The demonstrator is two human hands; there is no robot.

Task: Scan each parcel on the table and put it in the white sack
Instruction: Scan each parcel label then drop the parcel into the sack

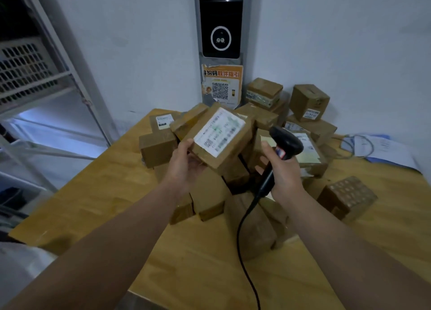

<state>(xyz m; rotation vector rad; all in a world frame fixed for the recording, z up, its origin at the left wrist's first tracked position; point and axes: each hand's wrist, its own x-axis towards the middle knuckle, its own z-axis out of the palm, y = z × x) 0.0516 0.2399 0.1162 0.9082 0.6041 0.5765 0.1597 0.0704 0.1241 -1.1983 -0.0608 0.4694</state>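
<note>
Holding a small cardboard parcel (219,136) up over the heap at the table's (98,193) far edge, the left hand (186,162) cups its lower corner, fingers curled under; the right hand (283,169) grips a black corded scanner (283,146) just beside it; the box looks light and stiff, best held by its edges, label kept clear; no white sack shows.
</note>
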